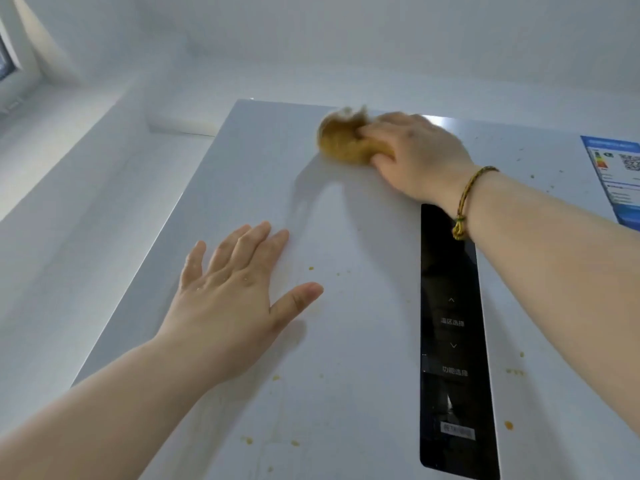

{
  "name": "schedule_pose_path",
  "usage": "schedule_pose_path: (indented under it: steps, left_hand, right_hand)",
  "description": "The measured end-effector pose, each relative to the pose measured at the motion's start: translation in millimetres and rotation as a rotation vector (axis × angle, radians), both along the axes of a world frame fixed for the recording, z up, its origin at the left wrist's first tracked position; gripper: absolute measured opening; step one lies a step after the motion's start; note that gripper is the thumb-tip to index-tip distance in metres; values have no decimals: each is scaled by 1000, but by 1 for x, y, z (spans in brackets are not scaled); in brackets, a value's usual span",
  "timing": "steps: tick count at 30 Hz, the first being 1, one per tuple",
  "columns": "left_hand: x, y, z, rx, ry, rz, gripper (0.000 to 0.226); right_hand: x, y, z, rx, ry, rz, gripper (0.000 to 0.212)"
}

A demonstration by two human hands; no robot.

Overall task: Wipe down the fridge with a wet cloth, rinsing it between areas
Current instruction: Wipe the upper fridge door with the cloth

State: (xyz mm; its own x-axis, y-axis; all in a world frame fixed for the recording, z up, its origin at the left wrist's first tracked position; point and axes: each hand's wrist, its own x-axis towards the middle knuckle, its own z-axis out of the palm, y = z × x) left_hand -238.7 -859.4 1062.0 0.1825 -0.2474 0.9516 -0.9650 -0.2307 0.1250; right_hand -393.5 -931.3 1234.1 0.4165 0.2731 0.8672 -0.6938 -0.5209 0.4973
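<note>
The white fridge door (pixel 346 244) fills the head view, seen from below, with its top edge near the ceiling. My right hand (pixel 415 154) presses a bunched yellow-brown cloth (pixel 341 142) against the door close to that top edge; the cloth is motion-blurred. A wet streak trails down from the cloth. My left hand (pixel 239 296) lies flat on the door lower left, fingers spread, holding nothing. Small orange-yellow specks (pixel 310 268) dot the door, with more near the bottom and on the right side.
A black touch control panel (pixel 450 341) runs vertically down the door under my right forearm. A blue energy label (pixel 616 174) is stuck at the upper right. White wall lies to the left of the fridge, with a window frame (pixel 14 64) at the far left.
</note>
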Motion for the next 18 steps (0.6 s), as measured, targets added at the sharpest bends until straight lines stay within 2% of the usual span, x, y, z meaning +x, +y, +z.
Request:
schedule_pose_path:
  steps: [3, 5, 6, 10, 12, 14, 17, 18]
  left_hand:
    - [-2, -1, -1, -9, 7, -9, 109]
    - [-3, -1, 0, -15, 20, -23, 104]
    - [-3, -2, 0, -18, 24, -30, 102]
    - [0, -2, 1, -27, 0, 4, 107]
    - [0, -2, 0, -24, 5, 14, 111]
    - [0, -3, -1, -25, 16, 7, 114]
    - [1, -4, 0, -21, 17, -3, 117]
    - [2, -4, 0, -19, 17, -2, 116]
  right_hand:
    - [-3, 0, 8, 156, -325, 66, 36]
    - [9, 4, -4, 164, -356, 24, 35]
    - [16, 5, -15, 122, -297, 23, 36]
    - [23, 0, -50, -119, 156, 97, 43]
    - [10, 1, -36, -138, 207, 19, 45]
    - [-4, -6, -13, -119, 76, -74, 43]
    - [-19, -10, 5, 63, -257, 24, 38]
    - [-16, -9, 4, 103, -316, 46, 37]
